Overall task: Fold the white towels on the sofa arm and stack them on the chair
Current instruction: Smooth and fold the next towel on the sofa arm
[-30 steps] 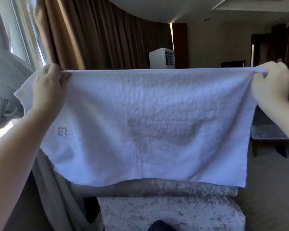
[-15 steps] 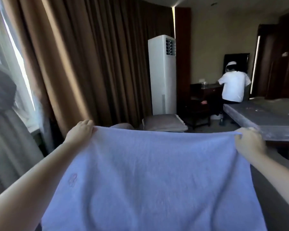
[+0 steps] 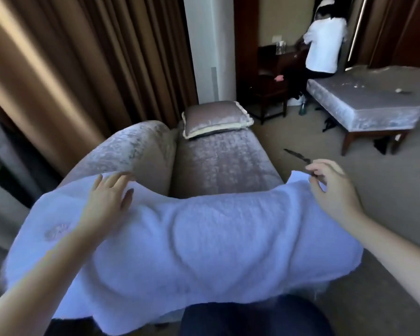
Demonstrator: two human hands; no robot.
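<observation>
Towel (image 3: 204, 238) | no longer hanging in the air between your hands, it's now lying spread across the near end of the sofa (image 3: 223, 161) | your left hand (image 3: 107, 197) is pressing its far corner, fingers spread flat | your right hand (image 3: 330, 190) is hovering at the other corner, fingers loosely curled, pinch unclear | you're probably setting up the first fold.

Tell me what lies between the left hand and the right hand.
Head view: only the white towel stretches between the left hand and the right hand; behind its sagging far edge, the sofa seat shows.
</observation>
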